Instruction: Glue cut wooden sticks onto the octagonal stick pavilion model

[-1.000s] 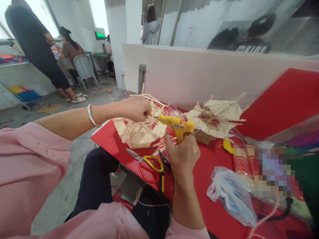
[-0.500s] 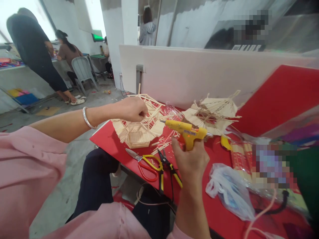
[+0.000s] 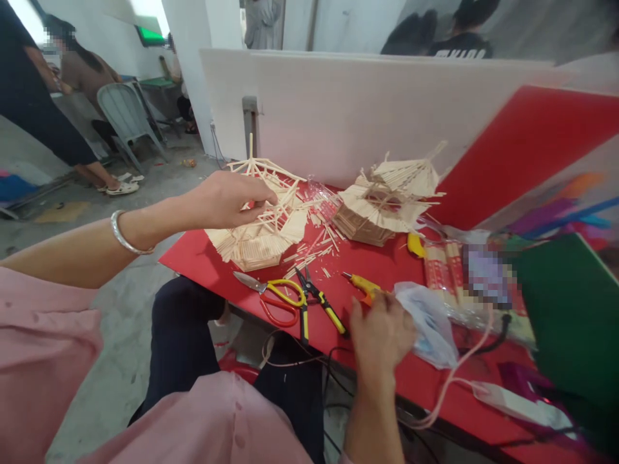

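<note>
My left hand [image 3: 236, 196], with a silver bangle at the wrist, is over a model built of thin wooden sticks [image 3: 256, 248]. Its thumb and fingers bend together at the model's upper frame; what lies between the fingertips is too small to make out. The yellow glue gun [image 3: 363, 283] lies on the red tabletop, nozzle pointing left. Over its rear end is my right hand [image 3: 384, 328], thumb and fingers apart, partly covering the handle. Left of it lie red-and-yellow-handled scissors [image 3: 278, 299] and black-and-yellow pliers [image 3: 322, 299].
A second stick model [image 3: 387, 200] stands farther back. Loose stick pieces [image 3: 316, 248] lie between the models. Rightward are a plastic bag [image 3: 430, 325], packed sticks [image 3: 442, 270], a white power strip [image 3: 520, 403] and a green board [image 3: 570, 335]. White panels [image 3: 377, 122] rise behind. Other people are farther off.
My right hand has lowered the glue gun onto the table and its grip has loosened. My left hand's fingers have stretched from a tighter curl. The view has tilted down and shifted right.
</note>
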